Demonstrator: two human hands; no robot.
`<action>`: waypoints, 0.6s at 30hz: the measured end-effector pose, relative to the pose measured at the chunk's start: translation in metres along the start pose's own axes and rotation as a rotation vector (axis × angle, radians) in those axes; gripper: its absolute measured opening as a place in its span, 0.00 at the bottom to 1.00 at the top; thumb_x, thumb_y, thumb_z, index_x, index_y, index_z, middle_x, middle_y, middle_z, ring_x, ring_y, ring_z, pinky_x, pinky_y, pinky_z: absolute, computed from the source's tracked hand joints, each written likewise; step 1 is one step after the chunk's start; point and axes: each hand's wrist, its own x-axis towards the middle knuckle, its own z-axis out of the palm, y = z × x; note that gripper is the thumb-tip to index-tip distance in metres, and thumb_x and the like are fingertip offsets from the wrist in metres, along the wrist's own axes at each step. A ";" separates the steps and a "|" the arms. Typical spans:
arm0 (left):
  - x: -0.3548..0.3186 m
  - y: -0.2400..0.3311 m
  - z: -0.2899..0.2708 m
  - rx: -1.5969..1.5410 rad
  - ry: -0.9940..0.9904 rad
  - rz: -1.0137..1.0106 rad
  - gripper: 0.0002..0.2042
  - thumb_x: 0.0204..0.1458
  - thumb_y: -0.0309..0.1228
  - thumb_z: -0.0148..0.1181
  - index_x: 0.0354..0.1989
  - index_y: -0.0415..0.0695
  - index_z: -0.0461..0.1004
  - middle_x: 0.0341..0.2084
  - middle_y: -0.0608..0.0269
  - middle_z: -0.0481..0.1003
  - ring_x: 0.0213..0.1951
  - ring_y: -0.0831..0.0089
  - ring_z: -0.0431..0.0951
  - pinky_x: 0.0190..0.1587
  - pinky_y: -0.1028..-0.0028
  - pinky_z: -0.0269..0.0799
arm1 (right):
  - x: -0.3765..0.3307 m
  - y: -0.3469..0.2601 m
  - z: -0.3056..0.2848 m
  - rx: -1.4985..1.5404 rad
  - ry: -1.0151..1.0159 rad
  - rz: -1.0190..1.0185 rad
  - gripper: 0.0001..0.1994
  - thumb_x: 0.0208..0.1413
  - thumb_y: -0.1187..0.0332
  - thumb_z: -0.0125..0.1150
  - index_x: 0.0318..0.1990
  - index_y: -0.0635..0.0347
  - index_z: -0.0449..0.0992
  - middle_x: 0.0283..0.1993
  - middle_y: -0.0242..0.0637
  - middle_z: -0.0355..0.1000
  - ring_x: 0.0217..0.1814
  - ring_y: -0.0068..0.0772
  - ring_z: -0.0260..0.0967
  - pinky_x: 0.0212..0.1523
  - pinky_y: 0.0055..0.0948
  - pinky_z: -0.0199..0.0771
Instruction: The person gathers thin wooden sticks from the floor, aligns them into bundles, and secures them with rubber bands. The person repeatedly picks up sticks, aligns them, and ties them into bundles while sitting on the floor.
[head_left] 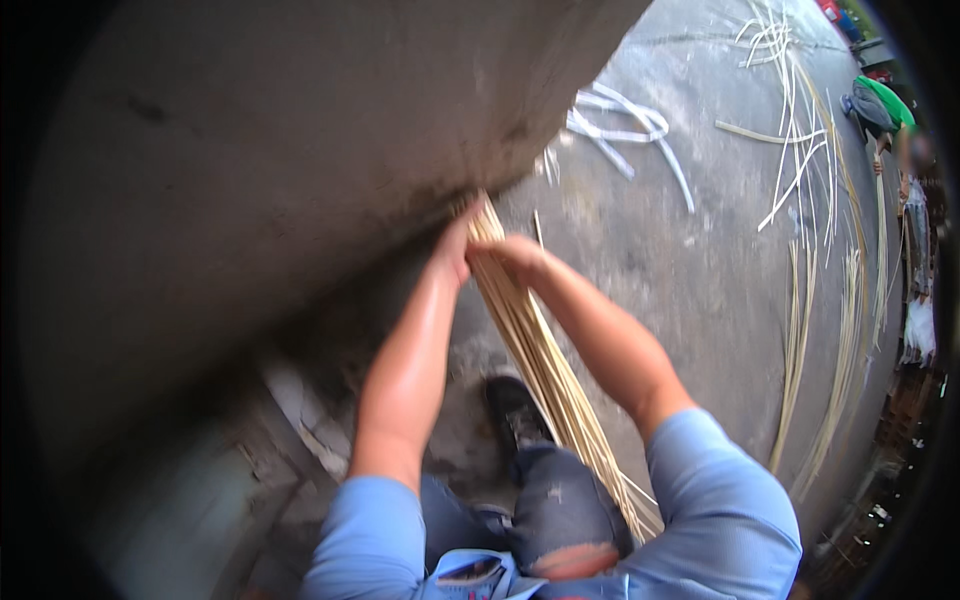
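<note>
A long bundle of thin, pale split-bamboo strips (545,350) slants from the foot of a wall down past my right knee. My left hand (458,238) is pressed round the left side of its far end, close to the wall. Just nearer, my right hand (512,256) reaches across the bundle from the right and grips it, its fingers meeting the left hand. Small parts of the fingers of both hands are hidden. Toward my lap the strips fan apart a little.
A grey concrete wall (300,130) rises on the left. White flat strips (630,135) lie on the concrete floor (640,270). More pale strips (795,350) are spread at the right, where another person in green (885,103) bends over. My dark shoe (517,412) stands left of the bundle.
</note>
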 end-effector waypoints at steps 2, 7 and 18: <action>-0.008 -0.013 0.035 -0.012 -0.034 0.124 0.43 0.49 0.52 0.75 0.70 0.41 0.66 0.62 0.57 0.73 0.63 0.61 0.72 0.68 0.60 0.65 | 0.001 -0.005 -0.026 -0.043 0.114 -0.105 0.25 0.49 0.55 0.76 0.48 0.65 0.82 0.42 0.45 0.81 0.42 0.39 0.79 0.46 0.41 0.79; -0.038 -0.018 -0.017 0.017 -0.224 0.179 0.42 0.56 0.58 0.67 0.70 0.42 0.62 0.60 0.63 0.72 0.60 0.68 0.74 0.62 0.66 0.70 | 0.000 -0.017 0.002 0.151 -0.066 -0.050 0.21 0.50 0.58 0.74 0.46 0.65 0.83 0.43 0.43 0.82 0.40 0.38 0.80 0.43 0.37 0.81; -0.091 -0.137 0.013 -0.214 -0.241 -0.018 0.20 0.55 0.33 0.70 0.53 0.37 0.73 0.41 0.57 0.81 0.41 0.64 0.84 0.45 0.65 0.83 | -0.021 -0.009 -0.014 -0.243 0.178 -0.352 0.36 0.42 0.47 0.81 0.50 0.67 0.76 0.44 0.45 0.79 0.46 0.36 0.78 0.49 0.36 0.78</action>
